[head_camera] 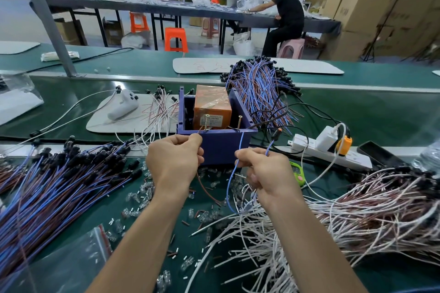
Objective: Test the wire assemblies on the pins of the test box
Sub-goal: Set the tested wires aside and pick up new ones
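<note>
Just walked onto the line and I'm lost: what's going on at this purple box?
A person is running a test on the box. The left hand pinches a brown wire by the left pin; the right hand pinches a blue wire, which runs up to the right pin. The small lamp beside the box glows orange. Wire piles lie on both sides.

Blue wire (241,143) (lamp (279,130) glowing) touches box's (223,150) right pin (239,122).
</note>
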`<state>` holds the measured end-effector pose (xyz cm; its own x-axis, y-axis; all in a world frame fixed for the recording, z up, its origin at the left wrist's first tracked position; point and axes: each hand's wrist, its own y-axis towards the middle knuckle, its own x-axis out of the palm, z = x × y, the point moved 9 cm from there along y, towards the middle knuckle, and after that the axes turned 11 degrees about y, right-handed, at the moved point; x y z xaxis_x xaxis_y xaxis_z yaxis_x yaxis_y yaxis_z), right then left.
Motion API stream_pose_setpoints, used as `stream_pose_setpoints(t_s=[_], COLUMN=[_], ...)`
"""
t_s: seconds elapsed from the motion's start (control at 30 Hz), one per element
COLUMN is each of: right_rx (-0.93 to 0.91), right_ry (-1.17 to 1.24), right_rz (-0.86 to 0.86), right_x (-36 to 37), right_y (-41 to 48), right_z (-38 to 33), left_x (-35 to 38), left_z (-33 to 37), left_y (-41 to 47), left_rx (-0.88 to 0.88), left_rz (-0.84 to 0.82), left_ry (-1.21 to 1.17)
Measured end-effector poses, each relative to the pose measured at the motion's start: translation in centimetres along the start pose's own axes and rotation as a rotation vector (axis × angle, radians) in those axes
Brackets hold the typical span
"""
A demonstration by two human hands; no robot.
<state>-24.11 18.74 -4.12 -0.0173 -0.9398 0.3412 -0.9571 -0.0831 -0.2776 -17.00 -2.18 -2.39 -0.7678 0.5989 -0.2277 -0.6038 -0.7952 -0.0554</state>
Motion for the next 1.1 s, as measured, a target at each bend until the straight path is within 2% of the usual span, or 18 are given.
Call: stream_pose_setpoints(t_s=[0.13, 0.2, 0.23, 0.37, 0.43, 0.6, 0.73, 0.87, 0.97, 1.03, 1.1], right_rx=[-0.048, -0.086, -0.112, -0.23, -0.249, -0.278, -0.209, -0.15, -0.183, -0.231, -0.263], right_ry=[0.004, -0.003, -0.014, -0.043, -0.031, 0.022, 0.125, 0.362, 0.486, 0.434, 0.21], right_rz=[-0.044, -0.059, -0.06, -0.009, 0.029, 0.105, 0.093, 0.111, 0.167, 0.251, 0.378], right_x=[-0.3, -0.5, -0.7, -2.1, -3.3, -6.3, -8.1, -12.2, -16.7, -20.1, -23.5], right_y=[-1.7, -2.3, -2.6, -3.1, -3.1, -3.9, -4.9, -6.5, -8.1, -9.1, -10.1], right_z=[-0.5, -0.7, -0.8, -2.0, -2.4, -2.7, -2.5, -3.6, -5.4, -6.1, -6.2], left_x=[-0.1, 0.4, 1.2, 5.3, 6.3, 8.1, 9.6, 10.4, 10.9, 11.5, 12.1], left_z=[0.8, 1.3, 1.5, 2.9, 3.0, 2.2, 2.2, 2.6, 2.5, 2.2, 1.5], left_y=[-1.0, -1.7, -2.1, -5.5, -6.9, -8.8, -10.7, -12.5, -13.3, -14.1, -15.2], left_rx=[0.028, 0.041, 0.056, 0.175, 0.183, 0.222, 0.257, 0.114, -0.032, -0.062, -0.071], left_rz=[0.008, -0.045, -0.124, -0.619, -0.72, -0.769, -0.811, -0.895, -0.925, -0.966, -1.041], left_ry=[0.035, 0.047, 0.055, 0.094, 0.076, 0.236, 0.297, 0.089, -0.079, -0.096, -0.051])
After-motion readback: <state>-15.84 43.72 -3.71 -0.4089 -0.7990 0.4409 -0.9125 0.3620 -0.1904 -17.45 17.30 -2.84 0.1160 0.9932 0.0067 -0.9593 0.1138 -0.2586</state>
